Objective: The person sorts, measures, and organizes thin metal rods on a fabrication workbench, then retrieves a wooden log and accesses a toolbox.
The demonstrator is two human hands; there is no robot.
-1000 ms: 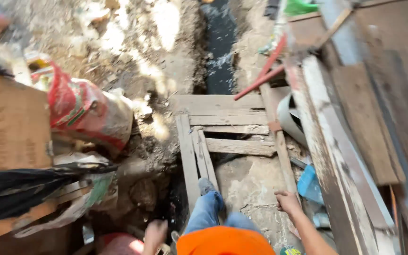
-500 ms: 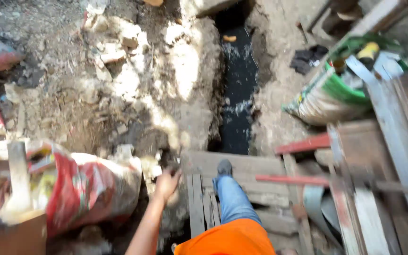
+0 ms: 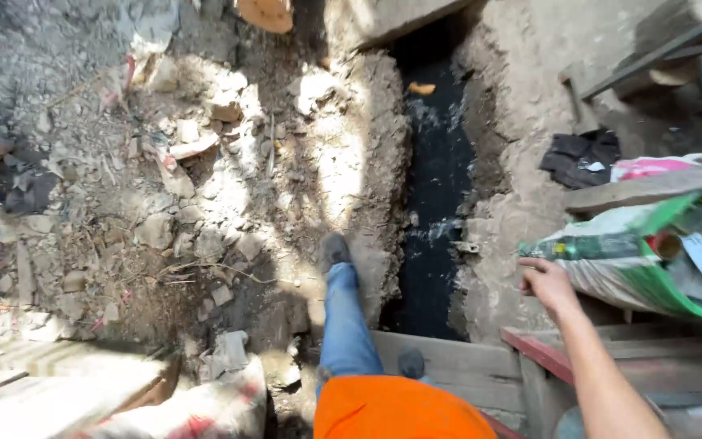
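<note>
We note the right hand (image 3: 548, 283) at the right of the frame, raised just beside the near end of a green and white sack (image 3: 652, 256) that lies on its side; the fingers are loosely curled and grasp nothing, and we cannot tell whether the fingertips touch the sack. The left hand is outside the frame. The sack rests in the right middle of the frame, under a grey wooden plank (image 3: 652, 189) and above a red-edged wooden frame (image 3: 542, 351).

At centre we record a narrow trench (image 3: 436, 203) holding dark water, running from the upper middle down to a wooden board (image 3: 457, 362). A leg in blue jeans (image 3: 343, 321) extends forward, its dark shoe (image 3: 335, 249) planted on the rubble-strewn earth just left of the trench. An orange garment (image 3: 400, 410) fills the bottom centre. A dark cloth (image 3: 582, 158) lies upper right, a red and white sack (image 3: 197, 410) lower left.
</note>
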